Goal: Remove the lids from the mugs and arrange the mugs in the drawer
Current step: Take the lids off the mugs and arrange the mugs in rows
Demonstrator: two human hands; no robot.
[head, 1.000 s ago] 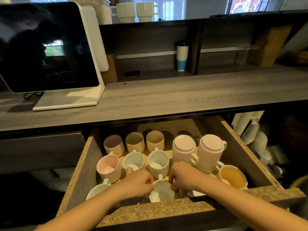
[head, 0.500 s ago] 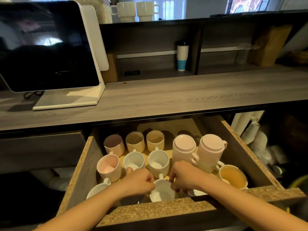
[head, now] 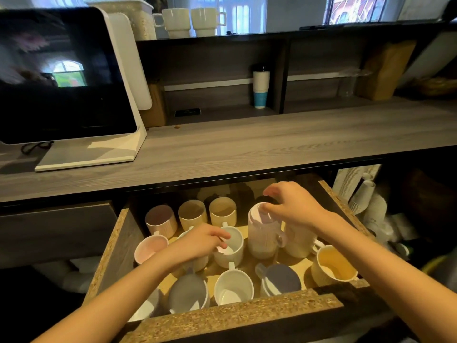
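The drawer (head: 235, 315) stands pulled out below the tabletop (head: 272, 139). Its walls and front edge are raw chipboard, coarse and speckled, and its floor is pale smooth board. The grey wood-grain tabletop overhangs the back row, so headroom there is low. The middle and front rows are open from above. Narrow strips of bare floor show between the rows.

The back row holds three cylinders, mouths up: a mauve ribbed mug (head: 160, 219), a tan mug (head: 192, 214) and a yellow mug (head: 222, 210). The middle row holds a pink mug (head: 150, 248) and a glossy white mug (head: 228, 247) whose handle points toward the back.

The tall pink mug (head: 262, 241) stands upright right of centre, long axis vertical. It carries its lid (head: 256, 215), which is blurred, and its handle points right toward a tall cream mug (head: 299, 243) just beside it. A wide yellow cup (head: 333, 268) sits against the right wall.

In the front row, a white front mug (head: 233, 288) has its handle pointing toward the back, and a flat grey lid (head: 282, 279) lies on paler pieces.

The right hand (head: 294, 206) hovers over the lid of the tall pink mug with fingers spread wide and curved. Contact cannot be determined. The left hand (head: 200, 241) has its fingers curled at the near rim of the glossy white mug. Whether it pinches the rim cannot be determined.
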